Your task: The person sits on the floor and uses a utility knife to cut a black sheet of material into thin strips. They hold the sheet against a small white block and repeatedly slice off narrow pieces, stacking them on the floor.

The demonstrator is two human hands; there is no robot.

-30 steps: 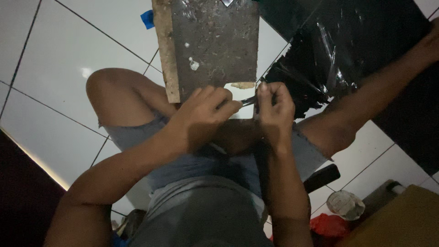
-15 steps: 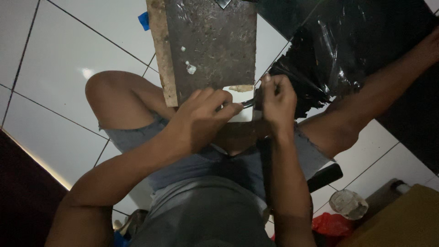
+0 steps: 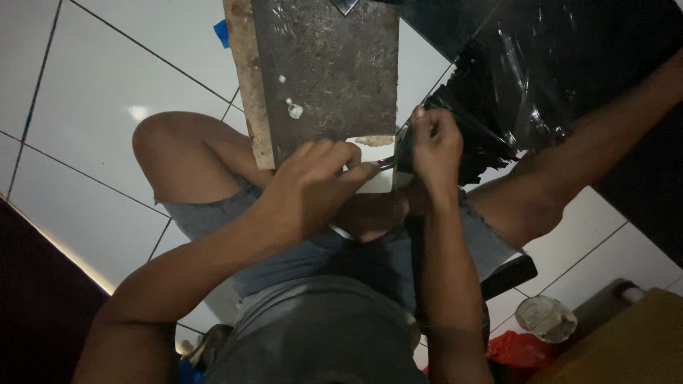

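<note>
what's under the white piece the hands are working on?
The white piece lies at the near end of the dark board, which extends beyond it. Left hand and right hand cover its edges; directly beneath is hidden.

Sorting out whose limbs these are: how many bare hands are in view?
2. The left hand grips a small white rectangular piece at the worn dark wooden board's near edge; the right hand pinches beside it. No other person's hands show.
</note>
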